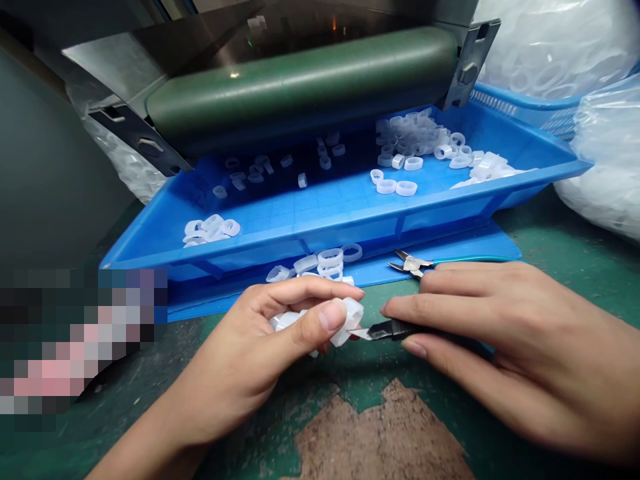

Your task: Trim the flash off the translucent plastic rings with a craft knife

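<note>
The green workbench [280, 407] shows a worn brown patch near the person. Beyond it, a green roller [300, 87] sits over a tilted blue tray [295, 235], apparently angled so that parts gather toward its front. Clear rings [407, 140] lie in loose heaps in the tray, and more rings [320, 263] sit on a blue ledge [450, 243] below its front wall. Bagged rings [607, 160] stand at right.

The left hand [240, 353] holds a cluster of joined rings [353, 317] in a narrow grip between thumb and fingers, raised off the bench, likely to expose its edge. The right hand [475, 333] pinches a black-handled knife [395, 329] closely, seemingly for control at the tip, with its blade at the cluster's edge. Side cutters [410, 264] lie on the ledge just beyond the right hand, within easy reach.
</note>
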Tool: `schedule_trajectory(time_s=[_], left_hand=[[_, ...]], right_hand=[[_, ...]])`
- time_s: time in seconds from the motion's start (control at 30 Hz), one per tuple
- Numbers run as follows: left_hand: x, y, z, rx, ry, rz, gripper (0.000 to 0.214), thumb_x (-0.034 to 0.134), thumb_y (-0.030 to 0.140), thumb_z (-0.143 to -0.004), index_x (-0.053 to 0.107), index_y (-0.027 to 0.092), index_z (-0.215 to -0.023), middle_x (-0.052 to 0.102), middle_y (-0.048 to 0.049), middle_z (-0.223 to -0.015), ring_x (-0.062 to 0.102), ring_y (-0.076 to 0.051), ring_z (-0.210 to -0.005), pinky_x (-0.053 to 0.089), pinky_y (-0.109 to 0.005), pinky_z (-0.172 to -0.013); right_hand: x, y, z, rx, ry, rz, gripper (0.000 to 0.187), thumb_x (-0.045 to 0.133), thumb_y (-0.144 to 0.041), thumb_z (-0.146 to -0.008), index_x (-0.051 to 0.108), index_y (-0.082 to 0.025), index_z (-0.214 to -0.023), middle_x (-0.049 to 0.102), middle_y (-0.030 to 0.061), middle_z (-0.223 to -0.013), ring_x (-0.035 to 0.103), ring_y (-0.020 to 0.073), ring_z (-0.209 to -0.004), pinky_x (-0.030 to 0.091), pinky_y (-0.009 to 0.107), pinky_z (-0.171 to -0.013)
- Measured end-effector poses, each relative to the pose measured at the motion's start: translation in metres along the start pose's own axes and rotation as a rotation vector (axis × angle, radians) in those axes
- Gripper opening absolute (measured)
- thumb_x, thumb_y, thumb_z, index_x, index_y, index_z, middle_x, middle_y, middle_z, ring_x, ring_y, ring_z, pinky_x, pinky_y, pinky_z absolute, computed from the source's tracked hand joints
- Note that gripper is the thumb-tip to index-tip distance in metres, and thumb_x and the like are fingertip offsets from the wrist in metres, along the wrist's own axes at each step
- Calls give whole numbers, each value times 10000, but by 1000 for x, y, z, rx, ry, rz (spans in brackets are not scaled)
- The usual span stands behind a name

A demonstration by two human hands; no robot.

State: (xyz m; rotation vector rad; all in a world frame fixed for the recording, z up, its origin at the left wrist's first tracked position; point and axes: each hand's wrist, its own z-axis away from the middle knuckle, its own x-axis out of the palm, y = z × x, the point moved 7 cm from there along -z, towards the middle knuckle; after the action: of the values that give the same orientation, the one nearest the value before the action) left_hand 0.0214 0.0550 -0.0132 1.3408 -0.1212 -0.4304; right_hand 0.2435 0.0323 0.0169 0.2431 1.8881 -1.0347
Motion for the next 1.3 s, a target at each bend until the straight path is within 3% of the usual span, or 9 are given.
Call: schedule_trajectory(time_s=[0.3, 0.43, 0.6, 0.73, 0.87, 1.1, 1.3], left_hand=[[-2, -7, -2, -54, 1, 32, 356, 980, 728, -963, 1007, 394, -1081, 896, -10, -953, 738, -202, -835, 580, -252, -771], [-1, -6, -2, -32, -7, 40, 360, 985, 730, -965, 1007, 395, -1093, 889, -1, -954, 735, -170, -840, 579, -205, -774], [-2, -2, -2, -42, -1, 82, 341, 1052, 704, -909, 996, 417, -1084, 875, 33, -932, 743, -124, -810, 576, -151, -749], [-7, 0, 1, -25, 34, 37, 362, 1072, 718, -873, 988, 431, -1078, 886, 49, -985, 769, -118, -856, 587, -144, -778], [-9, 0, 1, -2, 55, -17, 340, 1052, 735, -890, 986, 462, -1082, 870, 58, -984, 761, -120, -855, 587, -161, -774], [-12, -2, -2, 11, 82, -90, 363, 1063, 754, -854, 990, 464, -1059, 860, 52, -969, 752, -145, -838, 587, -186, -751], [-15, -2, 0, -1, 88, -124, 402, 1059, 776, -839, 988, 458, -1074, 862, 49, -934, 748, -150, -806, 584, -186, -730]], right_hand=[[-5, 0, 4, 7, 19, 16, 287, 596, -198, -1172, 748, -260, -936, 840, 49, -1012, 784, 265, -849, 509, 415, -718], [-6, -1, 2, 9, 23, 12, 294, 601, -197, -1159, 734, -268, -906, 824, 26, -943, 764, 251, -802, 494, 406, -694], [-6, -5, 5, -32, 89, -16, 352, 557, -219, -1197, 708, -284, -886, 931, 49, -1002, 783, 236, -654, 518, 408, -626], [-5, -5, 12, 4, 80, 58, 369, 551, -239, -1205, 702, -304, -874, 965, 67, -1108, 847, 288, -727, 489, 436, -592], [-5, -7, 12, -13, 80, 106, 370, 557, -174, -1158, 712, -298, -845, 955, 76, -1051, 855, 299, -749, 486, 427, -580], [-3, -9, 10, -38, 48, 93, 310, 663, -95, -1042, 720, -280, -799, 921, 49, -963, 833, 259, -785, 548, 359, -697], [-4, -10, 11, -66, 81, 82, 363, 572, -60, -1042, 694, -290, -789, 897, 37, -890, 795, 250, -690, 494, 374, -640]])
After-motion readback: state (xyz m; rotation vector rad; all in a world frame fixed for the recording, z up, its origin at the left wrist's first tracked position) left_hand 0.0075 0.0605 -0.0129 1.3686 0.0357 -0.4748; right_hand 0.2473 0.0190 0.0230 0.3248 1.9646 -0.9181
